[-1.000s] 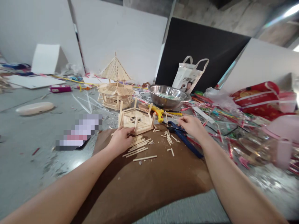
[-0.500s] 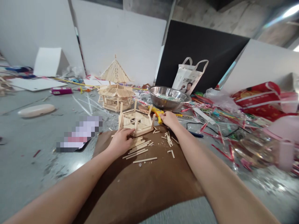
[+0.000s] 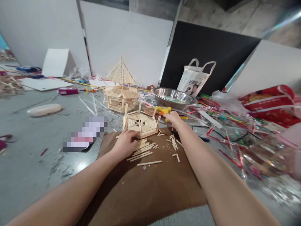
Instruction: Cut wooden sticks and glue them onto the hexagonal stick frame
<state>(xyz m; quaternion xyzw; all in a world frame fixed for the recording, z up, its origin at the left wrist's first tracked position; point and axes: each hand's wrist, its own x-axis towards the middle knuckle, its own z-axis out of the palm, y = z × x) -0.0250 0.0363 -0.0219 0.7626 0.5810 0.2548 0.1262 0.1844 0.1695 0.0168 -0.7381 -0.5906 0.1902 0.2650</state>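
Observation:
A small hexagonal frame of wooden sticks [image 3: 150, 127], with upright posts at its corners, rests at the far edge of a brown board [image 3: 150, 188]. My left hand [image 3: 127, 142] is at its near left corner, fingers bent against the edge. To the right of the frame, my right hand [image 3: 173, 119] is wrapped round a yellow glue gun [image 3: 166, 110] with an orange trigger; its nozzle points left. Loose sticks [image 3: 142, 152] lie side by side in front of the frame. Short stick pieces [image 3: 174, 142] are scattered below my right hand.
A stick pavilion [image 3: 121, 91] with a pointed roof stands behind the frame. Beside it are a steel basin [image 3: 175, 98] and a white bag [image 3: 194, 80]. A blurred phone [image 3: 86, 133] and a white oval case [image 3: 44, 110] lie left. Plastic wrappers and strips [image 3: 235, 141] litter the right.
The view has turned slightly left, so things sit further right. The glue gun has tilted to lie more level in my right hand. My left hand stays at the frame's corner.

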